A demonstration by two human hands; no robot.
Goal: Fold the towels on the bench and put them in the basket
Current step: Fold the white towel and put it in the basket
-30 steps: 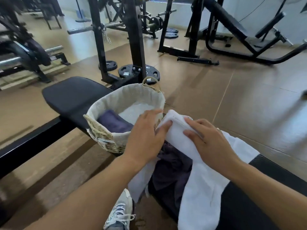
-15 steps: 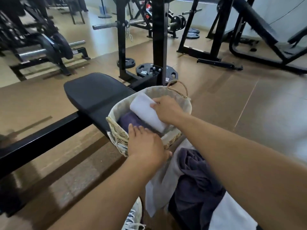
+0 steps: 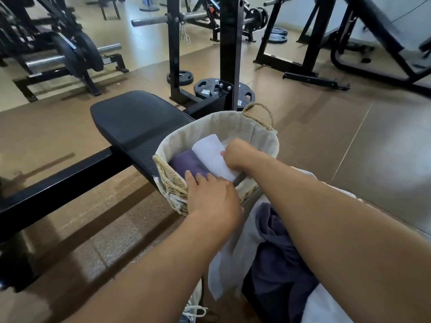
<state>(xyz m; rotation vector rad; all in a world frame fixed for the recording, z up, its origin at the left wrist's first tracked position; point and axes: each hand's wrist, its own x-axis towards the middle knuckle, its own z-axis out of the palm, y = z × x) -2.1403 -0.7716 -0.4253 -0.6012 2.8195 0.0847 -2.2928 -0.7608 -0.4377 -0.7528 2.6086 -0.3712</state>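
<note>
A woven basket (image 3: pixel 251 131) with a pale cloth lining stands on the black bench (image 3: pixel 137 122). Inside it lies a folded purple towel (image 3: pixel 186 163), and a folded white towel (image 3: pixel 210 155) rests beside it. My right hand (image 3: pixel 238 156) grips the white towel's near end inside the basket. My left hand (image 3: pixel 210 197) lies over the basket's near rim, fingers flat and touching the purple towel. Unfolded towels lie on the bench near me: a pale grey one (image 3: pixel 235 248), a dark purple one (image 3: pixel 277 257) and a white one (image 3: pixel 326 308).
A black rack upright (image 3: pixel 229 50) stands just behind the basket with weight plates (image 3: pixel 207 89) at its foot. More gym frames and a loaded barbell (image 3: pixel 77 54) fill the far floor. My white shoe (image 3: pixel 193 306) shows below the bench edge.
The folded white towel went from the pile on the bench into the basket with my right hand. My left hand moved onto the basket's near rim. The view shifted forward.
</note>
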